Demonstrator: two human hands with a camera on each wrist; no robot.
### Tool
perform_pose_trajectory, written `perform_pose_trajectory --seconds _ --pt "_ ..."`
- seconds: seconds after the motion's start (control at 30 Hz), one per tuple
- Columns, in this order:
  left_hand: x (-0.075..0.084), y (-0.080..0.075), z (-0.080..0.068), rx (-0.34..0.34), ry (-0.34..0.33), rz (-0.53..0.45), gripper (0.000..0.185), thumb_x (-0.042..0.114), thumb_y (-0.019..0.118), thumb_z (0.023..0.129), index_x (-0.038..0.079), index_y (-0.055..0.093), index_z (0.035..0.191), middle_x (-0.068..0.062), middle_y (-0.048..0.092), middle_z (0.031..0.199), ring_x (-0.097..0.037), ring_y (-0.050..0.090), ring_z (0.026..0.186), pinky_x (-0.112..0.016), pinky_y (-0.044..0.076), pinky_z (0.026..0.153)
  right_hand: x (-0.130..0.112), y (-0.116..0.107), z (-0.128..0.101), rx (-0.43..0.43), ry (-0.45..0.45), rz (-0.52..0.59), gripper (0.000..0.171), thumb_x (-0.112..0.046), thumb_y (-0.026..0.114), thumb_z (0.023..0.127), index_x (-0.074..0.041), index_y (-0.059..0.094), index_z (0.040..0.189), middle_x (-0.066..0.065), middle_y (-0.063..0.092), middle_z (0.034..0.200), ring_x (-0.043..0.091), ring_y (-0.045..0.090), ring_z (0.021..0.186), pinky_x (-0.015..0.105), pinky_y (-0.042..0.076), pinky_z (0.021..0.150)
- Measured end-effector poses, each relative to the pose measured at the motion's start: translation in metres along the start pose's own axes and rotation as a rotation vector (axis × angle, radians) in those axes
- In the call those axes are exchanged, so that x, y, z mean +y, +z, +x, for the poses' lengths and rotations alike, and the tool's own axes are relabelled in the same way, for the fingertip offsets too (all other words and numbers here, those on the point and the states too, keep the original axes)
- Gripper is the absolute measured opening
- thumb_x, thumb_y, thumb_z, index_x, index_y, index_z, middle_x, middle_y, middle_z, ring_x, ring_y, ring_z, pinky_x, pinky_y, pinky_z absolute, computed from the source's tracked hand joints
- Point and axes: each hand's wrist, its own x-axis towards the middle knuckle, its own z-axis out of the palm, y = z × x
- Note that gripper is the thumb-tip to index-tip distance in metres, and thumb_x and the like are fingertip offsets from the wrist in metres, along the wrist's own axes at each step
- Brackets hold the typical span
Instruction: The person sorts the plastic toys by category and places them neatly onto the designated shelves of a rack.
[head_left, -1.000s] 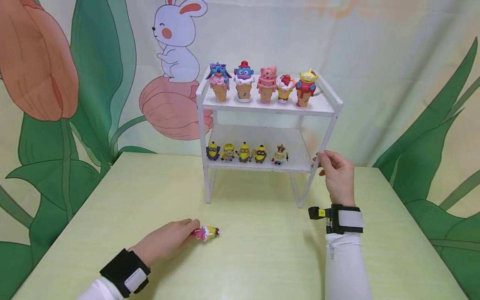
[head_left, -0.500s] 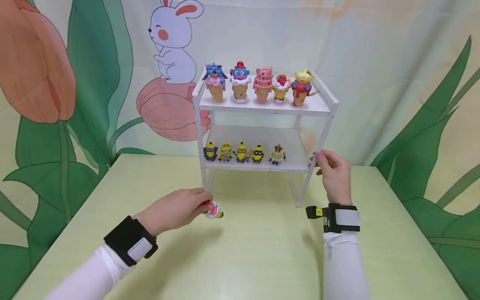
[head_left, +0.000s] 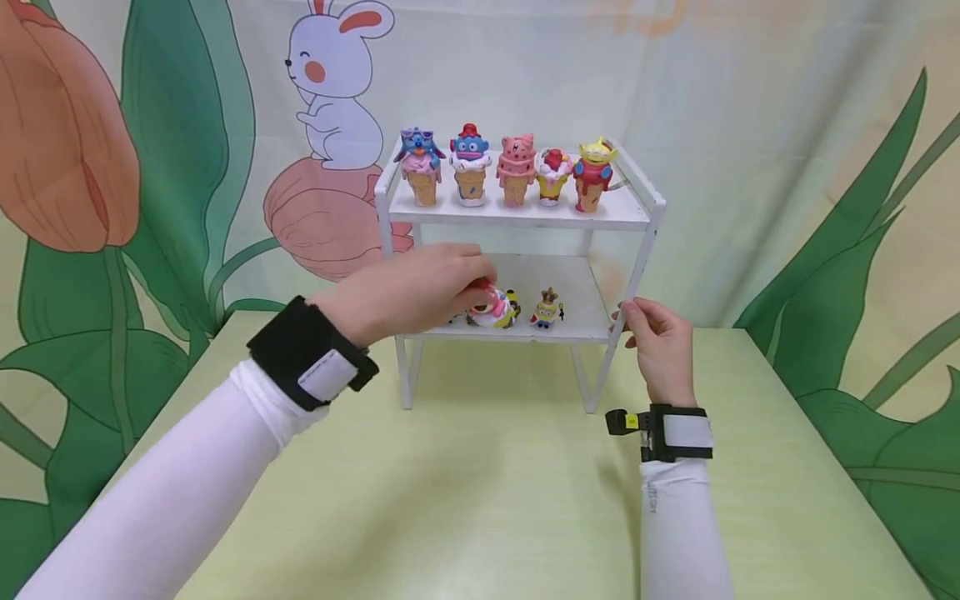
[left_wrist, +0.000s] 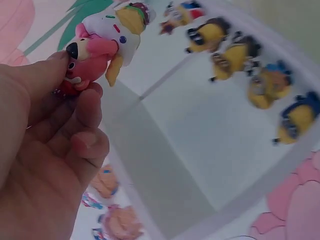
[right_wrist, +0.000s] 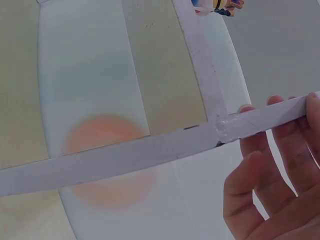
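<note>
My left hand point(head_left: 420, 287) pinches a pink bear ice-cream figurine point(left_wrist: 95, 52) by its red-pink head, between thumb and fingers. In the head view the figurine lies tilted in front of the lower level of a white two-tier shelf point(head_left: 517, 218), its white and yellow part pointing right. Several small yellow minion figurines stand along that level; the one with a crown point(head_left: 546, 310) shows to the right, while my left hand and the figurine mostly cover the others. With thumb and fingers, my right hand point(head_left: 663, 346) grips the shelf's right front post point(right_wrist: 125, 155).
Along the top level stands a row of several ice-cream figurines point(head_left: 516, 171). The shelf's thin legs rest on a pale yellow-green table point(head_left: 480, 467). Behind it hangs a curtain point(head_left: 720, 167) printed with a rabbit and tulips.
My left hand has lifted the bear ice-cream figurine off the table and carried it up and right to the lower shelf level. My right hand keeps its grip on the post.
</note>
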Motion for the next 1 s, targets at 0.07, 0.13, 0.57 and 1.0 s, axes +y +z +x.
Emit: perform_pose_trajectory --seconds 0.07,0.13,0.57,1.0 --pt "0.003 -0.01 0.012 -0.007 0.013 -0.016 0.012 0.017 0.057 0.101 0.006 0.063 0.099 -0.003 0.057 0.089 -0.018 0.053 0.081 -0.027 0.046 0.072 0.0 0.001 0.0 -0.001 -0.002 -0.003 0.027 -0.025 0.064 0.096 -0.001 0.072 0.107 0.009 0.072 0.089 0.021 0.065 0.079 0.027 0.048 0.059" --pt "0.005 -0.02 0.024 -0.002 0.037 -0.035 0.012 0.016 0.056 0.101 0.006 0.062 0.097 -0.004 0.056 0.087 -0.018 0.052 0.08 -0.027 0.045 0.072 0.0 0.001 0.0 -0.009 0.001 -0.011 0.029 -0.025 0.064 0.096 -0.001 0.072 0.108 0.01 0.072 0.09 0.021 0.064 0.08 0.027 0.048 0.059" --pt "0.045 -0.078 0.104 0.024 0.119 0.087 0.022 0.023 0.048 0.104 0.004 0.061 0.103 -0.004 0.056 0.093 -0.014 0.051 0.084 -0.023 0.041 0.075 0.003 -0.001 -0.005 -0.002 0.009 -0.003 0.03 -0.027 0.065 0.096 0.0 0.072 0.108 0.011 0.072 0.091 0.022 0.064 0.08 0.026 0.048 0.059" --pt "0.066 -0.096 0.157 0.003 0.056 0.273 0.028 0.025 0.042 0.106 0.008 0.059 0.119 -0.002 0.055 0.106 -0.015 0.049 0.093 -0.021 0.041 0.083 0.001 0.003 -0.007 -0.015 0.006 0.013 0.029 -0.026 0.064 0.097 -0.001 0.072 0.107 0.008 0.072 0.091 0.021 0.065 0.08 0.027 0.049 0.059"
